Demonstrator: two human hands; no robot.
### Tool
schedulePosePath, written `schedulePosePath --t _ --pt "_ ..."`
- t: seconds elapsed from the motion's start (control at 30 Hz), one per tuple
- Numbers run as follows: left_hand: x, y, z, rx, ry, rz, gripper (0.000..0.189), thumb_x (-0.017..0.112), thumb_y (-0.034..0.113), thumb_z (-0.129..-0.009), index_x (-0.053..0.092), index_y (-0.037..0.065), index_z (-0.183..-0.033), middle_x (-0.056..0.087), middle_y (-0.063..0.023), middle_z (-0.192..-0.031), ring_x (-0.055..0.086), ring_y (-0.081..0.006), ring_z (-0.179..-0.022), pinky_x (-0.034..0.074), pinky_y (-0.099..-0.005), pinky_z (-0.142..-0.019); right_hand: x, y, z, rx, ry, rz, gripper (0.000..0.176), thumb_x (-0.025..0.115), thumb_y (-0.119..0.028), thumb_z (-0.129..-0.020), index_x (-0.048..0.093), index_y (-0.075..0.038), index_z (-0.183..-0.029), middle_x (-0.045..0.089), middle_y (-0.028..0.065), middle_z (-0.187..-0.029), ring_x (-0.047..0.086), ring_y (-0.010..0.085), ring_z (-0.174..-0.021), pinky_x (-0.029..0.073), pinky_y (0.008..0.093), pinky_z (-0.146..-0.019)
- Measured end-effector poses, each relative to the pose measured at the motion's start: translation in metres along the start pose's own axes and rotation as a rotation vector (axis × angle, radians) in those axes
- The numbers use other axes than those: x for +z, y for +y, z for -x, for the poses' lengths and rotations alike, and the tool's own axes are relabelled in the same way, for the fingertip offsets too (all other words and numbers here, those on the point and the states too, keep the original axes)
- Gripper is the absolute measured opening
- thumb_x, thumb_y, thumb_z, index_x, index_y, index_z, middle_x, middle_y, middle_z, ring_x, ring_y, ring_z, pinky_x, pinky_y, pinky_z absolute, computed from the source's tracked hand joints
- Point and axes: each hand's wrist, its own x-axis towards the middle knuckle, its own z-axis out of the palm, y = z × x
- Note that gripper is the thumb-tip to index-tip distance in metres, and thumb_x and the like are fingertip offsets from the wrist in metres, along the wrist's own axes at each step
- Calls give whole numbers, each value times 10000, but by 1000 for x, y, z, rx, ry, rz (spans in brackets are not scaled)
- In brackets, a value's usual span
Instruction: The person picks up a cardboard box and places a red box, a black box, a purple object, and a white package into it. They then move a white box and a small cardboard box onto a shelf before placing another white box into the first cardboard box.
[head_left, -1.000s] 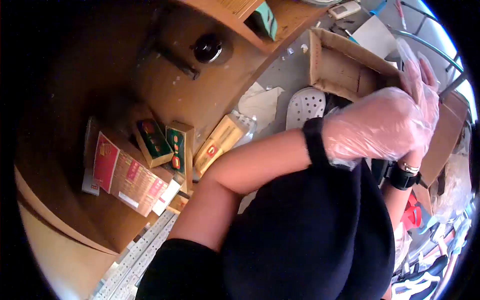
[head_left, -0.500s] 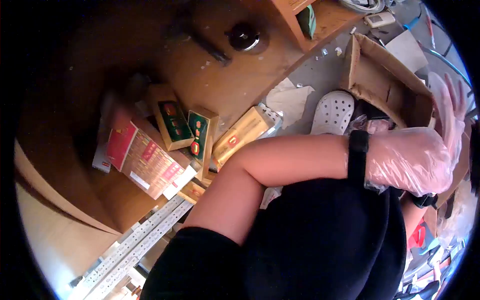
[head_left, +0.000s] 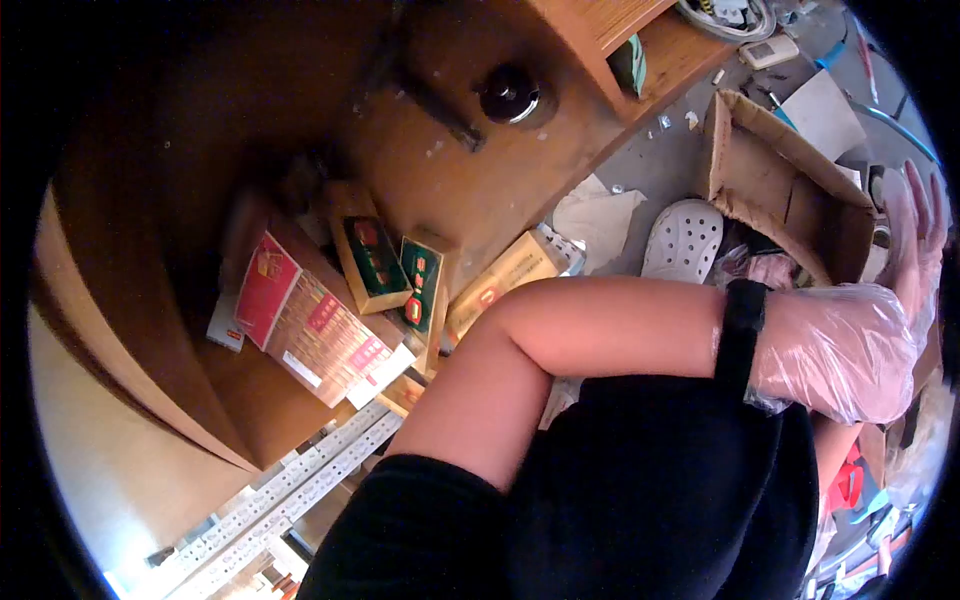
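Standing here, I see both hands raised above the floor [head_left: 645,155], off to the side of the table [head_left: 510,175]. The right hand [head_left: 918,235] is upright, its fingers stretched and spread. The left hand [head_left: 840,350] is bent in against the base of the right; its fingers are hidden behind its own back, so I can't tell whether they pinch anything. It looks pressed there to draw or smooth the thin plastic.

That plastic is a pair of clear gloves, one on each hand, wrinkled and shiny, the left one's loose cuff bunched near a black wristband [head_left: 742,330].

Below them a cardboard box [head_left: 775,150] sits open, its walls rough brown, beside a white clog [head_left: 685,240] pierced with round holes. Crumpled paper [head_left: 597,218] lies close to the table's long edge.

Along that edge, towards the near corner, small pale boxes with green labels [head_left: 378,262] lean together, seemingly just set down loosely. A red-and-tan printed carton [head_left: 320,325] tilts beside them, its face smooth and flat.
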Motion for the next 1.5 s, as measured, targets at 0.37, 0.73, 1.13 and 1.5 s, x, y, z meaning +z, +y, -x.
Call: schedulePosePath --t 0.37,0.73,1.13,1.5 --pt "-56 19 -38 355 -378 153 126 609 183 -766 606 64 -724 603 -105 -705 623 -271 -746 485 -387 -678 -9 -33 -7 174 48 -440 690 448 -507 -1018 406 24 -1457 484 216 -1457 508 315 -1310 411 413 -1090" --pt "-76 -32 -34 -116 -77 632 763 888 430 -703 568 0 -1246 630 -159 -1221 626 -272 -1141 479 -390 -993 -21 -15 34 27 -319 -258 511 639 -264 -875 535 -27 -1314 537 168 -1371 532 291 -1246 392 397 -1082" --pt "-62 -36 -44 65 -418 -278 1171 442 921 -718 376 76 -1526 277 -210 -1599 255 -415 -1469 148 -560 -1196 -25 -12 19 210 -13 -1010 701 454 -507 -1009 382 11 -1477 491 165 -1455 507 262 -1310 361 386 -1135" --pt "-102 -120 67 -1090 -179 151 622 726 41 -827 391 10 -1351 596 -160 -1230 621 -234 -1039 542 -342 -867 -33 54 26 -221 -60 830 598 668 -386 -896 535 -16 -1347 617 239 -1264 596 368 -1186 477 455 -994"
